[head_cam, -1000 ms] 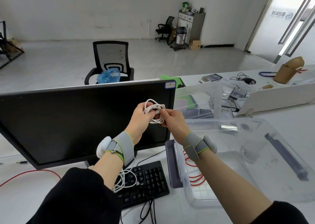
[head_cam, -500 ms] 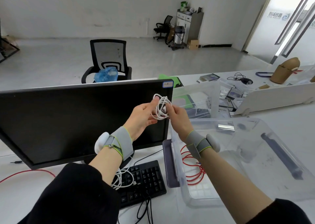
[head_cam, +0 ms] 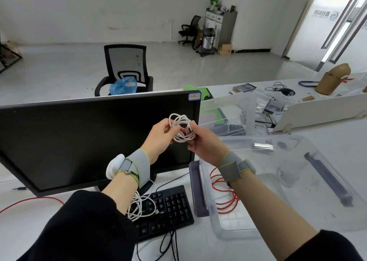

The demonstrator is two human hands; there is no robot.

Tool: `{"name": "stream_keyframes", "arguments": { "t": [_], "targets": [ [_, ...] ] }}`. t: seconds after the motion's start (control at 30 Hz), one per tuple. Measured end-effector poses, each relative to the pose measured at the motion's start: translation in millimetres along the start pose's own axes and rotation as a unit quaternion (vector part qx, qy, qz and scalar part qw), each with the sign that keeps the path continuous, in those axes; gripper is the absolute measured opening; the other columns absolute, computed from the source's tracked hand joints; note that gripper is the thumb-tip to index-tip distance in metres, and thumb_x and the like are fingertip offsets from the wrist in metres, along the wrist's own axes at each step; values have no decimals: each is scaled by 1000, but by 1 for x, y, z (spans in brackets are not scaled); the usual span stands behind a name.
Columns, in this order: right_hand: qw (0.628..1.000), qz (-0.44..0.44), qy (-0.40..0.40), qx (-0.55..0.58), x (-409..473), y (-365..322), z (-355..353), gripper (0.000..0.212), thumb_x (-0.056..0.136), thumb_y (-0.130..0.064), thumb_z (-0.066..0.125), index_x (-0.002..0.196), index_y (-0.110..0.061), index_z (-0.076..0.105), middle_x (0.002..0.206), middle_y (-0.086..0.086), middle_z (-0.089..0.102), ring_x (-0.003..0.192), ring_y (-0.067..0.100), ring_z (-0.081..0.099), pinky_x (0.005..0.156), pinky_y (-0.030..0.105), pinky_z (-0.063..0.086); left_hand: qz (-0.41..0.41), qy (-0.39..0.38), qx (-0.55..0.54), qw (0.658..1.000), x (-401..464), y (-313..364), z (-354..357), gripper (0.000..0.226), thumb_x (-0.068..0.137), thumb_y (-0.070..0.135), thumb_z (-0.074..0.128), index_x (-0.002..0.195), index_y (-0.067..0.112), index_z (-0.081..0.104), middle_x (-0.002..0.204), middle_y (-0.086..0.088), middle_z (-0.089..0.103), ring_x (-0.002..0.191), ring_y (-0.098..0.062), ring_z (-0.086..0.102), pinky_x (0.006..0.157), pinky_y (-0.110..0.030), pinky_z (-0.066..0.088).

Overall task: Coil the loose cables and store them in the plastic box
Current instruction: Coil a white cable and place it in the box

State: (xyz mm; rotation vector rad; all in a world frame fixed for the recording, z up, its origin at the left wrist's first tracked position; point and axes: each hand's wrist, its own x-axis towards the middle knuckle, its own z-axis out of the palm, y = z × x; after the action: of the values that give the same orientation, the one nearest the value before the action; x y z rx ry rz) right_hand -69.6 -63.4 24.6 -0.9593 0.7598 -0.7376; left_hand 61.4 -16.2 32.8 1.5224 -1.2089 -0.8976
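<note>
A coiled white cable [head_cam: 181,127] is held up in front of the black monitor. My left hand [head_cam: 158,139] grips its left side and my right hand [head_cam: 204,143] pinches its right side, fingers curled round the loops. Below my right wrist stands the clear plastic box [head_cam: 224,227] with a coiled red cable [head_cam: 222,197] lying inside. Its clear lid [head_cam: 309,181] leans open to the right. Another loose white cable [head_cam: 139,207] lies on the keyboard under my left forearm. A red cable [head_cam: 29,201] runs across the desk at the left.
The black monitor [head_cam: 89,141] stands close behind my hands. A black keyboard [head_cam: 168,209] with black leads sits at the desk's front. A second clear box [head_cam: 228,113] and a white divider [head_cam: 317,111] are behind the box. An office chair [head_cam: 125,68] stands beyond the desk.
The white coil has turned in my hands from edge-on to a flatter face. Both hands shifted a little lower and left, still holding it.
</note>
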Motion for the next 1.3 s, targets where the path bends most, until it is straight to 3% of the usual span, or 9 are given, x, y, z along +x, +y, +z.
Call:
{"name": "stream_keyframes", "arguments": {
  "t": [0.17,0.33,0.5,0.63,0.77,0.87,0.97,1.13,1.3],
  "targets": [
    [996,47,-41,55,-2,-2,-2,38,100,-31,37,70,-13,50,66,0,45,59,11,29,58,24,22,54,-17,84,995,0,-2,-5,14,97,19,50,107,12,56,103,-3,67,97,-13,61,81,-17,42],
    [998,47,-21,-19,0,-6,0,41,95,-42,46,63,-17,46,55,-4,39,56,10,31,57,25,23,89,-20,177,980,-1,-4,-4,15,98,25,45,109,16,51,103,-9,55,93,-19,53,76,-20,40],
    [988,34,0,-150,-4,-11,-4,17,92,-13,51,75,-10,53,69,3,45,64,12,41,61,23,33,66,-23,220,973,0,-4,-1,17,99,29,42,111,20,50,108,-9,49,103,-25,47,92,-38,43],
    [907,-53,44,-415,-5,-19,-15,22,93,-18,55,94,0,66,79,7,61,62,7,52,59,15,45,37,-29,239,970,1,-5,5,22,100,30,40,116,20,51,110,-8,50,105,-27,46,97,-42,40],
    [843,-142,90,-510,-7,-25,-42,24,92,-21,56,93,0,69,80,13,67,58,7,50,64,24,47,45,-57,225,972,10,2,23,19,99,27,44,112,19,54,107,-7,56,104,-25,50,99,-44,40],
    [818,-130,54,-558,-14,-32,-73,27,93,-20,55,82,3,65,77,16,59,62,10,46,64,28,44,57,-91,235,966,17,6,48,13,97,24,48,102,17,58,98,-2,62,100,-24,55,95,-39,41],
    [836,-40,-6,-547,-23,-41,-96,23,94,-18,54,78,-6,63,71,6,54,58,8,44,59,17,39,61,-109,237,963,17,4,67,7,96,22,51,92,18,57,89,1,60,92,-22,56,84,-32,42],
    [937,63,-39,-340,-33,-37,-163,19,95,-9,50,100,1,64,91,12,66,79,18,59,64,18,49,108,-146,296,938,29,-3,120,7,93,26,55,88,23,50,91,-1,56,92,-24,53,87,-37,42],
    [952,128,-18,-278,-27,-21,-214,17,94,-6,50,98,0,65,88,10,67,78,14,64,66,18,52,120,-177,409,887,39,-12,169,22,93,35,55,104,16,56,103,-6,60,100,-24,52,86,-34,38]
  ]
}}
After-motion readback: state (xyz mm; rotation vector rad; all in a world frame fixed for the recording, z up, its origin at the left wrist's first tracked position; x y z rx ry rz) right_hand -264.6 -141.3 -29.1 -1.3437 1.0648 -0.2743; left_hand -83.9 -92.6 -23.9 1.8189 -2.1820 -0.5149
